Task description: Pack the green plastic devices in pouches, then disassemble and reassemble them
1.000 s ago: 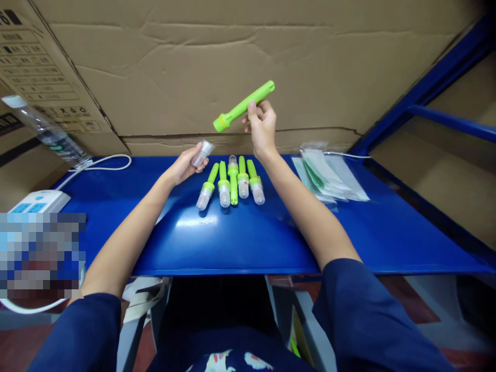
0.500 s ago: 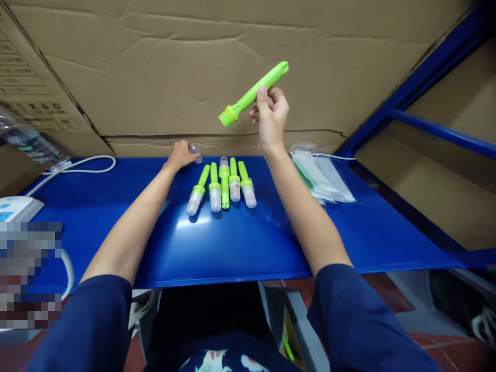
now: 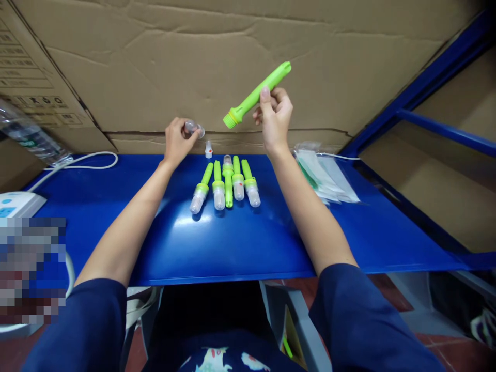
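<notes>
Head view: we look forward and down on a blue table (image 3: 240, 243) backed by cardboard (image 3: 186, 67).
Right hand (image 3: 276, 116): we see thumb and fingers clamped on the green tube (image 3: 261, 93).
Tube: held in the air above the table, tilted, its threaded end down and to the left, a yellow ring beside the thread.
Left hand (image 3: 179, 139): we find its fingers together on a clear cap (image 3: 195, 129), raised off the table and partly hidden by them.
White piece (image 3: 208, 150): upright at the table's back, red-marked, just below the cap.
Five sticks (image 3: 228, 188): in a row between the forearms; we note four clear ends facing the near edge, the middle one reversed.
Right side: packets (image 3: 333, 181), overlapping.
Left side: a leaning bottle (image 3: 36, 137), a cable (image 3: 98, 161) and a power strip (image 3: 23, 201).
</notes>
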